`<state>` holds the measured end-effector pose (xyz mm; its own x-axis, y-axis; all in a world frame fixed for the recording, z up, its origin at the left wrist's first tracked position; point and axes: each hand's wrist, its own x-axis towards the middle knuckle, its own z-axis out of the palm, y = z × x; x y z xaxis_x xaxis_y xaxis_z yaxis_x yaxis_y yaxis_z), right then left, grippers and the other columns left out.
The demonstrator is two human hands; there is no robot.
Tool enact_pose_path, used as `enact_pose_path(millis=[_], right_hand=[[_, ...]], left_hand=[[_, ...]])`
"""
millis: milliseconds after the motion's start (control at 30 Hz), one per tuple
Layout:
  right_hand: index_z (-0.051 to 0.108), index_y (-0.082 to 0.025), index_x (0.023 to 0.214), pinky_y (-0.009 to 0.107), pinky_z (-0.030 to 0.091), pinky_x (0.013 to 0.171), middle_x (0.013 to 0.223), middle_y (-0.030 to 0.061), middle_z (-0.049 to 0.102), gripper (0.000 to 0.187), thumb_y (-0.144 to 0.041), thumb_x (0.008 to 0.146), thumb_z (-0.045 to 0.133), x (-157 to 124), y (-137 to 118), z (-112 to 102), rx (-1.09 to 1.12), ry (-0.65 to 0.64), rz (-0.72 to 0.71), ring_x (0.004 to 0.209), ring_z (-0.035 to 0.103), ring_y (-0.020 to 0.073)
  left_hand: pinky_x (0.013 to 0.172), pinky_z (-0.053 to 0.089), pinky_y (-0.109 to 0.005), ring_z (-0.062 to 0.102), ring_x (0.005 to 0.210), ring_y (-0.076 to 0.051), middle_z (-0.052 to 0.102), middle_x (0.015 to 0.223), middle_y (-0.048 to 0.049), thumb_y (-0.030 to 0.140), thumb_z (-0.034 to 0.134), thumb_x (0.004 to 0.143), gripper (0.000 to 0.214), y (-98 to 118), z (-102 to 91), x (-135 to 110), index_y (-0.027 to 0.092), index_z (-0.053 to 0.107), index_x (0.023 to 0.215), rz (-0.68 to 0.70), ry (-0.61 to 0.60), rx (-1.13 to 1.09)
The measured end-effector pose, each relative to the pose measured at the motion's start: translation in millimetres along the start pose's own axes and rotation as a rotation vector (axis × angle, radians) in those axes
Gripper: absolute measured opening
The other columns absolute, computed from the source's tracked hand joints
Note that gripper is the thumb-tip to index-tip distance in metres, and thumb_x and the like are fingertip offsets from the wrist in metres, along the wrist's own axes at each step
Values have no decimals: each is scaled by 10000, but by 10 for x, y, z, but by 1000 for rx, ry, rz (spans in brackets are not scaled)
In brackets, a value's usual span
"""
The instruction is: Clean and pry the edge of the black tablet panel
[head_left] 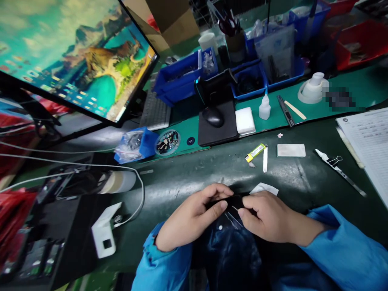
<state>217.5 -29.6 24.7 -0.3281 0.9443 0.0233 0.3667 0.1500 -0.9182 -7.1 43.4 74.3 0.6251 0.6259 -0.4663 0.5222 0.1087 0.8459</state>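
Note:
Low over the front of the bench, my left hand [198, 216] is closed round a small flat black piece [235, 201], thumb on its near side. My right hand [269, 214] is closed at the other end of it. Beside my right thumb a thin bright sliver [234, 208] shows; whether it is a tool or part of the piece I cannot tell. Behind my right hand lies a white paper-like sheet [265, 188]. Farther back are a yellow-green battery [256, 152], a white strip [265, 159] and a pale rectangular block [291, 150].
A monitor [75, 60] stands at the left, with a white cable [142, 190] and white bracket [103, 232] below. Along the back are blue bins [178, 74], a mouse [214, 116], a dropper bottle [264, 108] and a utility knife [285, 111]. Written sheets [368, 141] lie right.

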Motion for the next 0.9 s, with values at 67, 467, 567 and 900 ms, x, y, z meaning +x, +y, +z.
enact_pose_path(millis=[67,467,567,900], right_hand=[[297,-211,636,285,203,528,543,-59,350,357,-250,937,485,5,-14,-20,2,-15,16,512,325,101],[340,-214,687,313,243,574,607,-51,390,381,-342,1027,455,-26,-3,-75,77,-134,39,565,373,117],[351,-215,708,318,236,588,625,-50,392,395,-350,1069,435,-36,3,-87,61,-130,0,580,368,124],[359,-217,723,308,274,615,654,-42,416,375,-279,1086,429,-33,-21,-102,93,-101,-55,613,403,135]], left_hand=[[925,490,-249,652,1010,-148,711,1077,9,430,582,1070,206,-37,-21,-44,278,666,1180,12,31,3],[852,520,-259,705,962,-163,765,1023,-3,373,649,1013,151,-57,88,-78,236,711,999,85,157,6],[731,501,-250,662,787,-137,726,855,21,383,637,1008,191,-12,150,-48,223,685,916,59,203,13],[628,452,-250,623,678,-118,698,768,53,360,644,963,168,57,201,-24,223,652,866,52,289,77]])
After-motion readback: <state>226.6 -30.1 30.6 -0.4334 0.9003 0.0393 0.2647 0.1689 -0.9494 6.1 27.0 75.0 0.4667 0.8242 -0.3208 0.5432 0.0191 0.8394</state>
